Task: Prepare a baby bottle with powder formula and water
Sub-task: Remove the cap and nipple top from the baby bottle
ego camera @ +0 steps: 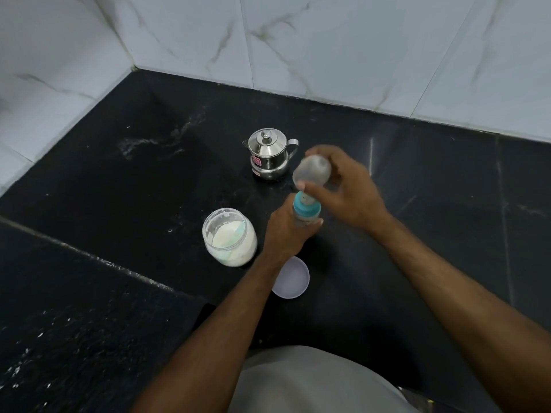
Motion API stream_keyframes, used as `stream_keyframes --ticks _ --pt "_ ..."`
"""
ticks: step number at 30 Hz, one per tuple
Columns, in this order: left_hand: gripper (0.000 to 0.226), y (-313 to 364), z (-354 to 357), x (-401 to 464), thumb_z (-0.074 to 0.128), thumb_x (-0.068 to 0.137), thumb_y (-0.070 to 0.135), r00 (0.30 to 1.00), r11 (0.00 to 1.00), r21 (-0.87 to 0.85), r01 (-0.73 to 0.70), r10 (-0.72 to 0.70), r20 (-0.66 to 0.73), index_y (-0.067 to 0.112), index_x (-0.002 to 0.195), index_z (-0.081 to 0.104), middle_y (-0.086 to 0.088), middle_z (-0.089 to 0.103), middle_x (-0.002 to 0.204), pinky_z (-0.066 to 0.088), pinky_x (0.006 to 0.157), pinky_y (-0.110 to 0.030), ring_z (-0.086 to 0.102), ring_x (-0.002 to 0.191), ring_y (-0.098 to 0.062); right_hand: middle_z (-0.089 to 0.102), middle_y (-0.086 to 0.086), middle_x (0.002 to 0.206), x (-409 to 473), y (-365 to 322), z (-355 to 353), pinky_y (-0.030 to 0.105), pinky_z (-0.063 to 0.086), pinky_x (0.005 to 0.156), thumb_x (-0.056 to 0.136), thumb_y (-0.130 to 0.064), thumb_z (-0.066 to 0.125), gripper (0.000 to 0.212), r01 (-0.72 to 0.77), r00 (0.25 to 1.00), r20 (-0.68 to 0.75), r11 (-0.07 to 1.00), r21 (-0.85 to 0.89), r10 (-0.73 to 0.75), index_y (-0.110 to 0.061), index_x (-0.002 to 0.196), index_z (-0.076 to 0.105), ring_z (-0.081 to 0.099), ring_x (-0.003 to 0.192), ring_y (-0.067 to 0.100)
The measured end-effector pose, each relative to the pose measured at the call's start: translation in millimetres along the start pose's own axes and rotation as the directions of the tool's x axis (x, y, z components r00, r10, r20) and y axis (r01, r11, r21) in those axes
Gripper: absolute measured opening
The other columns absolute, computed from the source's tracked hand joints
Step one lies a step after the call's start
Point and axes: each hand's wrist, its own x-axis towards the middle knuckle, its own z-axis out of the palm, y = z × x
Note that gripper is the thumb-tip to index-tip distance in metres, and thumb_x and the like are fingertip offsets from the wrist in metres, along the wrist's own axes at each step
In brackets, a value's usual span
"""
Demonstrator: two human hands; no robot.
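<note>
Baby bottle mostly hidden: left hand wraps its body, only the teal collar ring and a bit of clear wall show. Nipple barely visible under the right thumb. Right hand pinches a frosted clear dome cap, blurred, just above the collar; can't tell if cap touches the ring. White lid at 6 o'clock of the bottle, partly covered by the left forearm.

Black stone counter, glossy, pale streaks and specks, raised ledge at lower left. Grey-veined white marble tile walls meet in a corner at 11 o'clock.

Steel lidded pot, knob, spout, handle, red sticker, at 12 o'clock of the bottle. Open clear jar of white powder, at 9 o'clock, greenish scoop inside.
</note>
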Motion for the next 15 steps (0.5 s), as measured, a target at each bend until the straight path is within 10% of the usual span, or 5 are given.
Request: stream_keyframes --ticks 15 --pt "0.058 -4.9 -0.6 -4.2 0.083 0.072 0.027 0.998 0.991 -0.113 -0.069 0.068 -0.011 0.024 0.122 0.054 0.013 0.062 0.109 0.05 0.095 -0.027 0.061 0.103 -0.008 0.054 -0.003 0.123 -20.6 91.1 -33.6 0.023 0.052 0.084 0.08 -0.031 0.077 0.051 -0.373 0.923 -0.171 0.909 -0.185 0.343 -0.02 0.124 0.053 0.056 0.103 0.012"
